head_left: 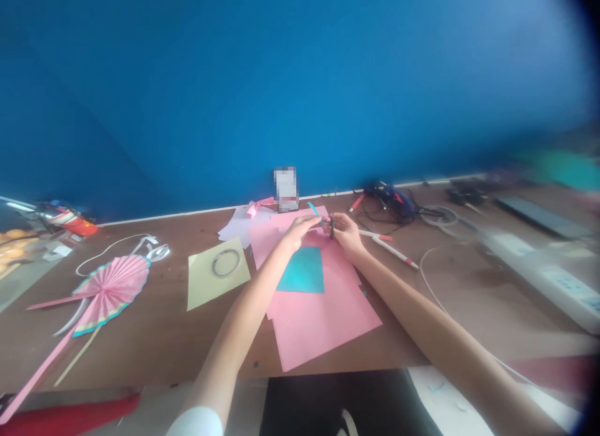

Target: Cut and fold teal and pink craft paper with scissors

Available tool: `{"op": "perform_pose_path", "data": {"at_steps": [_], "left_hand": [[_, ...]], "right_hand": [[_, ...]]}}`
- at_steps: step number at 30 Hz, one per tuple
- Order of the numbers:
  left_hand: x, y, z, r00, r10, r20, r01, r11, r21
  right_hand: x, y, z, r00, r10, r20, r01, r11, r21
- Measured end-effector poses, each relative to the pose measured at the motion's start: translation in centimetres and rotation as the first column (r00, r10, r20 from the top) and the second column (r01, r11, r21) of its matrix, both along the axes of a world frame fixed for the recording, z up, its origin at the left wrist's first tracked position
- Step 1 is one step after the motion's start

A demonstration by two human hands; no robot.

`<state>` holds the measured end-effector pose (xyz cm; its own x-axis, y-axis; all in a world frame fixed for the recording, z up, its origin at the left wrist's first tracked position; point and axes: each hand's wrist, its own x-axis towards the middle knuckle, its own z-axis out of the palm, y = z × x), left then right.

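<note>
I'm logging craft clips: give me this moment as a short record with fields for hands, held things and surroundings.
Left hand: fingers pinch a thin teal paper strip
Right hand: shut on a small dark tool, too blurred to identify
Beneath: pink paper sheets, a teal paper square on top
Left side: pale yellow paper sheet bearing a dark ring; pink pleated paper fan
Right side: white pen with red cap
Surface: brown wooden table

Head-worn view, forward and down, close over desk (164, 336)
</note>
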<state>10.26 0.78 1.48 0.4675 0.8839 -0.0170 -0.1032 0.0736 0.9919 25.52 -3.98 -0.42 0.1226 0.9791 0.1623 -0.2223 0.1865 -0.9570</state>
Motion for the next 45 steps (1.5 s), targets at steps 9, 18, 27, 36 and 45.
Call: {"op": "perform_pose_path", "data": {"at_steps": [9, 18, 27, 36, 45], "left_hand": [[0.4, -0.5, 0.4, 0.992, 0.1, -0.071, -0.1, 0.995, -0.006], [-0.5, -1.0, 4.6, 0.772, 0.376, -0.513, 0.159, 0.667, 0.728], [-2.3, -0.3, 4.2, 0.676, 0.114, -0.728, 0.394, 0.78, 0.487], [-3.1, -0.2, 4.6, 0.665, -0.033, -0.747, 0.411, 0.85, 0.329], [-2.6, 1.0, 3.2, 0.96, 0.23, -0.158, -0.191, 0.954, 0.23]], "right_hand": [[0.1, 0.2, -0.5, 0.999, 0.003, 0.037, -0.004, 1.0, 0.008], [-0.4, -0.6, 0.4, 0.989, 0.102, 0.105, -0.106, 0.994, 0.035], [-0.3, -0.7, 0.2, 0.987, 0.122, 0.105, -0.128, 0.99, 0.051], [-0.5, -0.8, 0.7, 0.993, 0.089, 0.074, -0.092, 0.995, 0.047], [-0.8, -0.9, 0.8, 0.993, 0.029, 0.116, -0.038, 0.997, 0.072]]}}
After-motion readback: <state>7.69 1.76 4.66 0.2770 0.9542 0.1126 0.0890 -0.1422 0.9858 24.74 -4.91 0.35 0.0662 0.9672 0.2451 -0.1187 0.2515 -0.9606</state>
